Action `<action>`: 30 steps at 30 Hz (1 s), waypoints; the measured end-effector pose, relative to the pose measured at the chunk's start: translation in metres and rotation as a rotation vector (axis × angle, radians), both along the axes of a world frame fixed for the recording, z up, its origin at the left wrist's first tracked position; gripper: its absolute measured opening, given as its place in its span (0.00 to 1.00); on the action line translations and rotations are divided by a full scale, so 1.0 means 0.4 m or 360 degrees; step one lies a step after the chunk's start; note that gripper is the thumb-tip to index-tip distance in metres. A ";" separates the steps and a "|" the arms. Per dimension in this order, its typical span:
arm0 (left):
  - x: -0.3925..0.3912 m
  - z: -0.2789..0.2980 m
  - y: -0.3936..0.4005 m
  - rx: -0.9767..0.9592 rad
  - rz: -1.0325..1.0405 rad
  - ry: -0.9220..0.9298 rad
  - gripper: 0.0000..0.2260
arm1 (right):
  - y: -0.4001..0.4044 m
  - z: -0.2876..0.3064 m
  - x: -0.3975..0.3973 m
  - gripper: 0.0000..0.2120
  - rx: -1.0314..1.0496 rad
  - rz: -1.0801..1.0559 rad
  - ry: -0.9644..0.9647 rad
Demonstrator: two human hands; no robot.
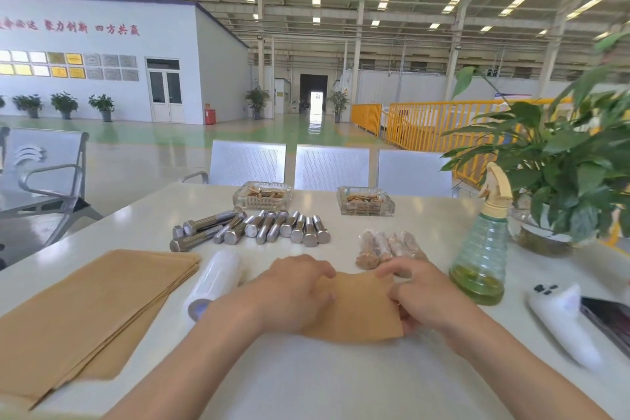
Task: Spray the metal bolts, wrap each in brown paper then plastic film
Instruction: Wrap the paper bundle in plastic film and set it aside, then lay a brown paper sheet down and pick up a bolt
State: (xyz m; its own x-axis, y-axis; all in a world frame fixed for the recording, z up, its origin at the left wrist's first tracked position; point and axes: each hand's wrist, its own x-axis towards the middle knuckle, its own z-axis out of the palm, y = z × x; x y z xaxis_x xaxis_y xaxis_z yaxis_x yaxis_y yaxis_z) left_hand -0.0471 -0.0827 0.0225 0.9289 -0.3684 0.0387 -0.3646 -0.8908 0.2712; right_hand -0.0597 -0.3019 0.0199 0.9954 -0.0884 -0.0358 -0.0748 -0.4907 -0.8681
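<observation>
White counter (341, 385) in a factory hall. Left hand (293, 290) lies with fingers curled on a brown paper sheet (358, 310) near the counter's middle; right hand (419, 293) pinches the sheet's right edge. Bare metal bolts (252, 227) lie toward the far edge, wrapped bolts (385, 247) beside them, spray bottle (484, 249) right, film roll (214, 280) and paper stack (85, 310) left.

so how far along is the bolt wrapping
Done: four wrapped bolts lie beside the spray bottle. In hand: the left hand and right hand both work a brown paper sheet; any bolt inside is hidden. Left: about a dozen bare bolts, with the paper stack and film roll waiting.
</observation>
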 end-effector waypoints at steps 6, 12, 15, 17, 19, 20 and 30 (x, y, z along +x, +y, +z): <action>-0.018 -0.037 -0.006 0.0160 0.0010 0.0179 0.25 | 0.010 -0.015 -0.001 0.21 -0.0130 0.0093 0.0036; -0.026 -0.045 0.003 0.0348 0.0029 0.0197 0.27 | 0.013 -0.043 0.017 0.10 -0.0681 0.0097 -0.0188; -0.030 -0.046 0.008 0.0337 0.0053 0.0198 0.27 | 0.007 -0.041 0.022 0.11 -0.0999 -0.0068 -0.0368; -0.034 -0.044 0.005 0.0331 0.0069 0.0203 0.26 | 0.003 -0.044 0.031 0.11 -0.1011 -0.0097 -0.0519; -0.036 -0.032 -0.002 0.0344 0.0084 0.0220 0.26 | 0.005 -0.056 0.041 0.09 -0.0984 -0.0077 -0.0642; -0.035 -0.024 -0.006 0.0361 0.0093 0.0237 0.26 | 0.007 -0.064 0.047 0.08 -0.1003 -0.0045 -0.0685; 0.147 0.056 -0.030 0.0002 0.0608 -0.0274 0.14 | 0.022 -0.111 0.089 0.14 -0.1036 0.0427 -0.0985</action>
State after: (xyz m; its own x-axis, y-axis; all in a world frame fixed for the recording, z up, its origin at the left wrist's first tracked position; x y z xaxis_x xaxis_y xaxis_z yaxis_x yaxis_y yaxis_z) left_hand 0.0117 -0.0948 0.0449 0.9787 0.0011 0.2051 -0.0479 -0.9711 0.2339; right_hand -0.0240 -0.2930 -0.0246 0.8108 0.3307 0.4830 0.4950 -0.8277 -0.2642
